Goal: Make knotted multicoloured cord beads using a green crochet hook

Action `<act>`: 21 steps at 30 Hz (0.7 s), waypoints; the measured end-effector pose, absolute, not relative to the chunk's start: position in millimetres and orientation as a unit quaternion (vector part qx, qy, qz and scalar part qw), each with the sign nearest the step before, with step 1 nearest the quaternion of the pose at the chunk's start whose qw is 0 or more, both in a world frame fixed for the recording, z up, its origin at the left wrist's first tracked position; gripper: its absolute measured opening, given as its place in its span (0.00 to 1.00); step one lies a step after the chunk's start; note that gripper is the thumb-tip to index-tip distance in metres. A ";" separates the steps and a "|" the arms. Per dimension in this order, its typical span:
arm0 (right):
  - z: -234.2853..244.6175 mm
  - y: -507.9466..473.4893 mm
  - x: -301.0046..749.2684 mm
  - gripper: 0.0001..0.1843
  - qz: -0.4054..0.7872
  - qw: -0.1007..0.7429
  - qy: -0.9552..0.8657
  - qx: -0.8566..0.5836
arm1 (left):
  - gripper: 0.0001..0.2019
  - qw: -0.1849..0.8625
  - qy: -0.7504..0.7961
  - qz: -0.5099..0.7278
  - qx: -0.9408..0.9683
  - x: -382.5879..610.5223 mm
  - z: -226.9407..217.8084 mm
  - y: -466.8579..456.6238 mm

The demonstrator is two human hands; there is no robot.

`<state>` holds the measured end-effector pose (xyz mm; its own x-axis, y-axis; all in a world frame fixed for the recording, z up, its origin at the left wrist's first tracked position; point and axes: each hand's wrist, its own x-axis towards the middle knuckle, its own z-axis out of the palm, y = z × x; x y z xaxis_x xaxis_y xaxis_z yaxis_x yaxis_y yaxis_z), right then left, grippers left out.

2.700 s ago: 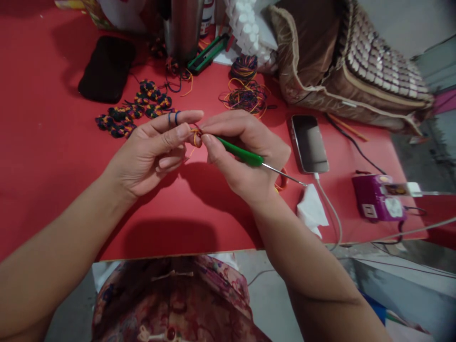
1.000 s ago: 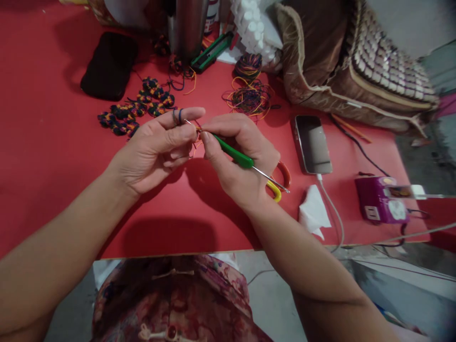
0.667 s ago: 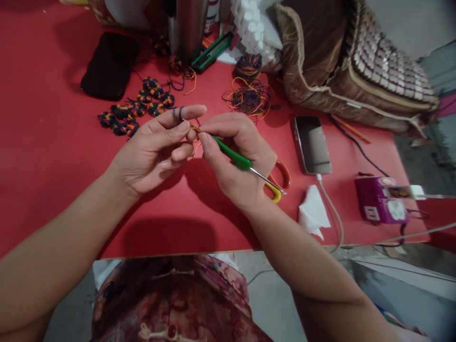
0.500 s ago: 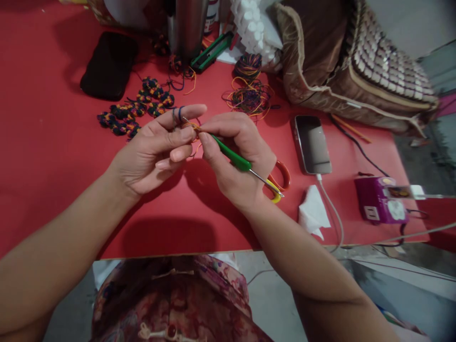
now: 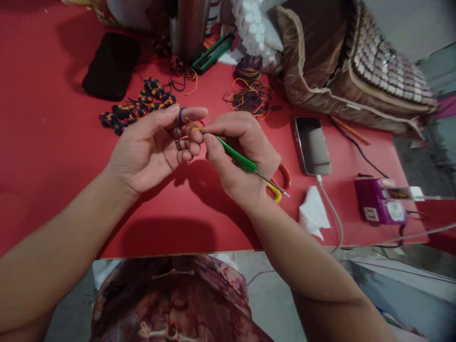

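My right hand grips a green-handled crochet hook, whose bare metal end points down to the right. Its other tip reaches toward my left hand. Dark blue yarn is looped round the left index finger and runs down into the curled lower fingers; the left thumb is raised, apart from them. Between the hands a small bit of orange yarn work sits at the fingertips, partly hidden. Behind the left hand lie crocheted multicoloured pieces. Past the right hand are a tangle of yarn and a yarn ball.
Scissors with orange and yellow handles lie partly under my right hand. A charging phone, crumpled tissue and purple box are on the right. A black case, metal flask, green cutter and brown bag stand behind.
My left thumb has lifted off the yarn work and moved up, and the lower left fingers have curled in. My right hand with the crochet hook has shifted slightly right.
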<state>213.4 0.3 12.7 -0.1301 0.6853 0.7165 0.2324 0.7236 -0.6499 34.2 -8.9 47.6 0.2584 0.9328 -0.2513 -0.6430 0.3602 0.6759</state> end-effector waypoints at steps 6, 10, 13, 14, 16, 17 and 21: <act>11.9 -0.2 217.9 0.10 0.234 0.547 -0.738 -0.319 | 0.13 0.756 0.313 0.509 0.266 32.7 43.3 -8.0; 14.6 -1.6 218.4 0.08 0.234 0.535 -0.745 -0.323 | 0.11 0.751 0.322 0.512 0.265 30.6 45.8 -9.1; 18.8 -0.9 217.3 0.11 0.250 0.558 -0.743 -0.273 | 0.09 0.756 0.309 0.511 0.267 27.5 44.6 -9.4; 19.9 -0.3 217.3 0.12 0.257 0.559 -0.743 -0.262 | 0.08 0.761 0.295 0.509 0.274 26.0 42.7 -9.0; 20.9 1.3 217.9 0.11 0.266 0.555 -0.745 -0.257 | 0.07 0.772 0.265 0.499 0.290 23.1 37.8 -7.9; 21.0 1.9 218.4 0.10 0.265 0.551 -0.747 -0.260 | 0.07 0.778 0.256 0.492 0.295 22.0 35.2 -7.2; 21.3 1.5 219.1 0.09 0.253 0.552 -0.744 -0.278 | 0.13 0.782 0.244 0.486 0.306 21.0 29.9 -6.3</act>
